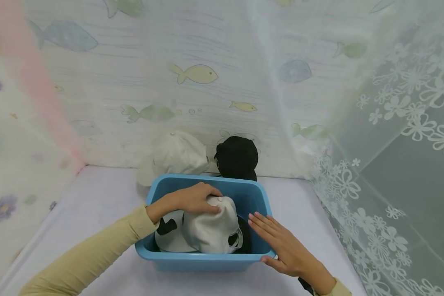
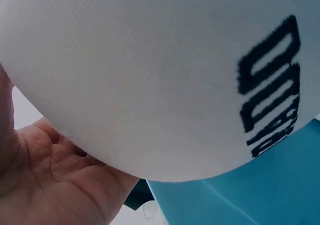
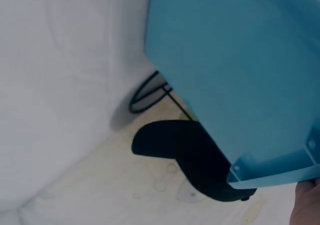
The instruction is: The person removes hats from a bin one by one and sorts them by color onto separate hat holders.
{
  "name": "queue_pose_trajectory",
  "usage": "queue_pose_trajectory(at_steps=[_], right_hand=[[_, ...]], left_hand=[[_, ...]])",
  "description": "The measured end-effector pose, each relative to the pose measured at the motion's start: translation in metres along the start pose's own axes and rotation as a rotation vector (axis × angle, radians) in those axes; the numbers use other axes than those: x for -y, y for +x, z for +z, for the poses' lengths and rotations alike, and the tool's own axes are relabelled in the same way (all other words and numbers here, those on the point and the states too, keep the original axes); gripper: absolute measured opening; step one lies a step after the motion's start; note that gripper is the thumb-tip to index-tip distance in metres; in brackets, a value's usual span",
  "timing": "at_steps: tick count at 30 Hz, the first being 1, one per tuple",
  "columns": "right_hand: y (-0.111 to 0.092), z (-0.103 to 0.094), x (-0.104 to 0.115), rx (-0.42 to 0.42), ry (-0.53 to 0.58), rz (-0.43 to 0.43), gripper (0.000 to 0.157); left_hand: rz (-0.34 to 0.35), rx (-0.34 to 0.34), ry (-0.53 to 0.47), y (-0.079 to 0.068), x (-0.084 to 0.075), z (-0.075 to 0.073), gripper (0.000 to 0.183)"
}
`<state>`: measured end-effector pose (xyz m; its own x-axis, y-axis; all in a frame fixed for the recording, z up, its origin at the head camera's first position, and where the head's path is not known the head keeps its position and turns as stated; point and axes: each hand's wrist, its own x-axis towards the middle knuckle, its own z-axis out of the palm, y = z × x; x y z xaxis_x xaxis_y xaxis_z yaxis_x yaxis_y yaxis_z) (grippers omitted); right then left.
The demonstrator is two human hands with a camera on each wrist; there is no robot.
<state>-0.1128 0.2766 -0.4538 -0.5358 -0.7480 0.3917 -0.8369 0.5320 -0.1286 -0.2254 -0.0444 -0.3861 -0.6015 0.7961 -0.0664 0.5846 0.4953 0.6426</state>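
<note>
In the head view, my left hand grips the crown of a white cap inside a blue plastic tub. Dark lettering marks that white cap in the left wrist view, with my palm along its side. Under it to the left lies a white brim with black patches; something black shows at its right. My right hand lies at the tub's right rim, fingers straight over the edge and thumb by the front corner.
Behind the tub, a cream cap and a black cap stand side by side. A black wire stand shows near the black cap in the right wrist view. White cloth covers the table, with fish-patterned curtain behind.
</note>
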Motion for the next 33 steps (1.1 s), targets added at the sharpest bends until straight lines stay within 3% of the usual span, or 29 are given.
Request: queue_pose_trajectory(at_steps=[8,19,33], right_hand=[[-0.001,0.003,0.001,-0.022,0.004,0.012,0.079],[0.002,0.006,-0.001,-0.031,0.000,-0.005,0.079],[0.000,0.006,-0.001,-0.062,-0.003,-0.008,0.080]], left_hand=[[0.100,-0.034,-0.022,0.000,0.005,0.000,0.035],[0.171,-0.083,-0.031,-0.010,0.004,-0.005,0.029],[0.147,-0.122,-0.042,-0.022,-0.002,-0.010,0.038]])
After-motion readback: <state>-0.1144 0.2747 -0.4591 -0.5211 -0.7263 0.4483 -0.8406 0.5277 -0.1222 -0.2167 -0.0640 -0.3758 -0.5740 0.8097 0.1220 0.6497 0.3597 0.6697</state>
